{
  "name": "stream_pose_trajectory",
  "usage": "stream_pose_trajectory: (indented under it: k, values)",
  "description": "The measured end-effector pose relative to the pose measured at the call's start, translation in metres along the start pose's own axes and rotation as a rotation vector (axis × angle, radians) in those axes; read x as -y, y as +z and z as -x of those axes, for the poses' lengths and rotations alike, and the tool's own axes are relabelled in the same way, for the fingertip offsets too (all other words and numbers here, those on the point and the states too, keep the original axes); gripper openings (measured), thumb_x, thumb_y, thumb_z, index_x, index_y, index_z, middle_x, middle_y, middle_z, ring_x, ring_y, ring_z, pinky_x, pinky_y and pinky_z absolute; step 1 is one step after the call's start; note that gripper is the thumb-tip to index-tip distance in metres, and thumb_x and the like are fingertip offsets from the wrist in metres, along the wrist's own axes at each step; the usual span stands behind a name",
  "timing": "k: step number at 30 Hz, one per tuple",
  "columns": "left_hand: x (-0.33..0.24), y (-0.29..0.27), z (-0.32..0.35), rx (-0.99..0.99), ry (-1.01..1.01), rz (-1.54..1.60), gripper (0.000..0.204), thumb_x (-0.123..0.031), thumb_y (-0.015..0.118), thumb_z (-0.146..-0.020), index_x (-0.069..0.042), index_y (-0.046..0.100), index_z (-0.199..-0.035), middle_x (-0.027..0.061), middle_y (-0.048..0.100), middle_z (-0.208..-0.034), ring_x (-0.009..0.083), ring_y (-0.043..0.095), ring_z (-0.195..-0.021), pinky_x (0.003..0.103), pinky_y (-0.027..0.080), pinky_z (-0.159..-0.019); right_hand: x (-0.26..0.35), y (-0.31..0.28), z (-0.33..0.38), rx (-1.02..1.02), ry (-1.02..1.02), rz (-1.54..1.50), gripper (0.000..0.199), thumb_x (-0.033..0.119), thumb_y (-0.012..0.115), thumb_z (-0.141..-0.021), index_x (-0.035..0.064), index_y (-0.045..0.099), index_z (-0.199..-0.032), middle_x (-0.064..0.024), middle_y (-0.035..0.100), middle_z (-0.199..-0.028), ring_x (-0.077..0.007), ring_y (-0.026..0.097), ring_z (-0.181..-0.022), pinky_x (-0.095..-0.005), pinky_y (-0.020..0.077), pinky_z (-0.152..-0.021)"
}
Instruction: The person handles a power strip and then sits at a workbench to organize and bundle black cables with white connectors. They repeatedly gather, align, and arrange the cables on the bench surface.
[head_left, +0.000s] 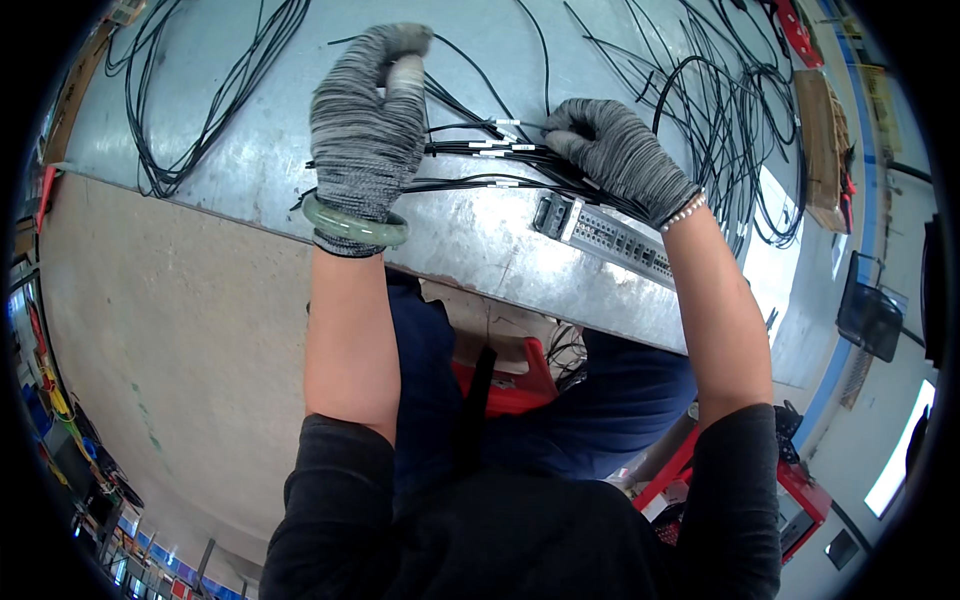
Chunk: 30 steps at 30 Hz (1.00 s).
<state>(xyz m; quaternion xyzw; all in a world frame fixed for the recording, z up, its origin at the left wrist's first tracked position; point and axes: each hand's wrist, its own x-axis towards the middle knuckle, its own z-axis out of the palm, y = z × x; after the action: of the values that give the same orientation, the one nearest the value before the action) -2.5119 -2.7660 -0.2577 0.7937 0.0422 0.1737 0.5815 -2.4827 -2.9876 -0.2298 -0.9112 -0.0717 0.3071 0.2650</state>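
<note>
Both hands wear grey striped knit gloves. My left hand [368, 125] is raised over the metal table, its thumb and fingers closed; a thin black cable [470, 62] shows on both sides of its slightly blurred fingertips. My right hand [615, 150] pinches a black cable with a white label [508, 122] beside the thumb and forefinger. Below that, a bundle of black cables [490, 150] with white labels runs sideways between the hands and passes under the right one. A grey slotted metal connector block [615, 240] lies near the table edge, by my right wrist.
Loose black cables are coiled at the far left [215, 95] and tangled at the right [715, 130] of the table [250, 205]. A wooden block [822, 150] stands at the right edge, near white paper [775, 255]. Under the table is a red object [515, 380] between my legs.
</note>
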Motion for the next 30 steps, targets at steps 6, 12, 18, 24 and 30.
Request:
stream_pose_trajectory:
  k: [6, 12, 18, 24, 30]
  values:
    - [-0.009, 0.004, 0.003, 0.118, -0.063, -0.222, 0.018, -0.015, 0.065, -0.085, -0.006, 0.063, -0.101, 0.0031, 0.066, -0.091, 0.0119, 0.059, -0.081, 0.027, 0.049, -0.077, -0.018, -0.004, -0.007, -0.044, 0.007, -0.119, 0.025, 0.026, 0.060, -0.089, 0.0068, 0.066, -0.104, -0.0073, 0.068, -0.086, -0.0152, 0.063, -0.083, -0.0313, 0.0498, -0.082]
    - [-0.007, 0.015, 0.009, 0.307, 0.000, -0.393, 0.025, -0.017, 0.071, -0.078, -0.008, 0.061, -0.099, 0.0037, 0.066, -0.093, 0.0171, 0.061, -0.086, 0.031, 0.050, -0.078, -0.021, -0.014, -0.007, -0.045, -0.103, 0.055, 0.026, 0.022, 0.062, -0.088, 0.0060, 0.064, -0.108, -0.0085, 0.068, -0.092, -0.0161, 0.064, -0.089, -0.0285, 0.0500, -0.085]
    - [-0.010, 0.025, 0.014, 0.347, 0.168, -0.611, 0.032, -0.018, 0.072, -0.075, -0.012, 0.062, -0.105, 0.0041, 0.066, -0.096, 0.0188, 0.062, -0.096, 0.034, 0.049, -0.086, -0.034, -0.019, 0.020, -0.052, 0.024, 0.117, 0.036, 0.025, 0.068, -0.082, 0.0083, 0.061, -0.113, -0.0070, 0.066, -0.098, -0.0188, 0.063, -0.093, -0.0323, 0.0482, -0.091]
    - [-0.008, 0.027, 0.010, 0.401, 0.007, -0.569, 0.026, -0.018, 0.065, -0.082, -0.012, 0.062, -0.107, 0.0034, 0.067, -0.094, 0.0180, 0.063, -0.094, 0.034, 0.049, -0.086, -0.040, -0.003, 0.019, 0.021, -0.018, 0.221, 0.030, 0.025, 0.067, -0.083, 0.0096, 0.062, -0.108, -0.0087, 0.066, -0.087, -0.0188, 0.064, -0.086, -0.0318, 0.0486, -0.084]
    - [-0.001, 0.030, 0.008, 0.181, 0.106, -0.363, 0.021, -0.019, 0.064, -0.086, -0.008, 0.064, -0.104, 0.0039, 0.068, -0.089, 0.0148, 0.063, -0.082, 0.030, 0.051, -0.074, -0.056, -0.002, 0.011, -0.033, 0.001, -0.083, 0.020, 0.022, 0.061, -0.089, 0.0069, 0.063, -0.101, -0.0066, 0.064, -0.084, -0.0133, 0.060, -0.079, -0.0298, 0.0487, -0.079]
